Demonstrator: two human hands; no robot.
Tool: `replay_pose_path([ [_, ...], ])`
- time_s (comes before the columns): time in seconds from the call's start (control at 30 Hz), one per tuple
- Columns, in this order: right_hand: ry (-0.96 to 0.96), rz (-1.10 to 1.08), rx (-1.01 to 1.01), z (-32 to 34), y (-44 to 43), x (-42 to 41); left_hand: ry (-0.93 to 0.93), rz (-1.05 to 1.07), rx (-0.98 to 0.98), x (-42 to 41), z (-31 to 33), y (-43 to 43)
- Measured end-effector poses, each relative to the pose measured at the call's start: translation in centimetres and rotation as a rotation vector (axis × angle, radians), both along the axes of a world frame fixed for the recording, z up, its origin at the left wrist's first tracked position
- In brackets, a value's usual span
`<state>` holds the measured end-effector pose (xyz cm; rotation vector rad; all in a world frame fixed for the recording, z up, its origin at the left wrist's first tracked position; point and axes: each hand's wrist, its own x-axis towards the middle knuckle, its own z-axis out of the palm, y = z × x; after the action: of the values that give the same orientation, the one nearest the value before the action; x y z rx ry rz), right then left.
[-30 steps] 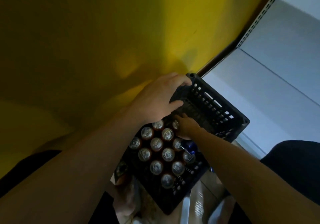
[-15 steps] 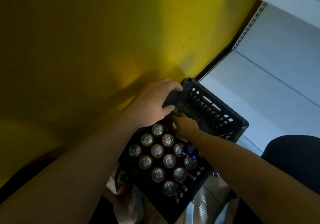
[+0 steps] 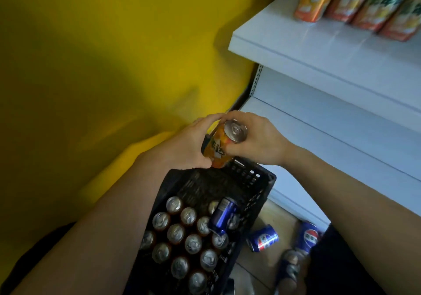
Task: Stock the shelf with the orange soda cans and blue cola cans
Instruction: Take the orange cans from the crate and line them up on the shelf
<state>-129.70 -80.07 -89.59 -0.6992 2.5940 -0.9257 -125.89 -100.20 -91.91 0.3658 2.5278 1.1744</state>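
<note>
An orange soda can (image 3: 222,145) is held tilted above the far end of a black plastic crate (image 3: 255,180). My left hand (image 3: 182,146) grips its lower body and my right hand (image 3: 259,142) grips it near the top. Several upright cans (image 3: 182,235) fill the near part of the crate, and a blue cola can (image 3: 222,216) lies tilted on top of them. Several orange soda cans (image 3: 355,0) stand on the white upper shelf (image 3: 319,50).
A yellow wall (image 3: 102,66) stands to the left, close to the crate. Below the upper shelf are bare white lower shelves (image 3: 330,130). Blue cola cans (image 3: 263,238) (image 3: 307,237) lie on the floor right of the crate, near a dark shoe (image 3: 289,267).
Both hands were down at the crate's far end; now they are raised above it holding an orange can. The view has tipped up, showing the upper shelf.
</note>
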Motion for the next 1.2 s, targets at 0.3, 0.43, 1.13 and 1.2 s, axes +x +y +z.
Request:
replay_pose_path([
  [0.3, -0.088, -0.179, -0.520, 2.6, 3.8, -1.7, 0.149, 0.280, 0.426, -1.2, 0.1, 4.8],
  [0.43, -0.016, -0.234, -0.541, 3.6, 3.6, -1.5, 0.328, 0.458, 0.501, -1.5, 1.6, 7.7],
  [1.13, 0.356, -0.808, -0.473, 10.9, 12.4, -15.6, 0.733, 0.182, -0.474, -16.6, 6.8, 14.3],
  [1.2, 0.331, -0.833, -0.461, 10.8, 12.7, -16.8, 0.743, 0.144, -0.540, -17.4, 7.1, 14.1],
])
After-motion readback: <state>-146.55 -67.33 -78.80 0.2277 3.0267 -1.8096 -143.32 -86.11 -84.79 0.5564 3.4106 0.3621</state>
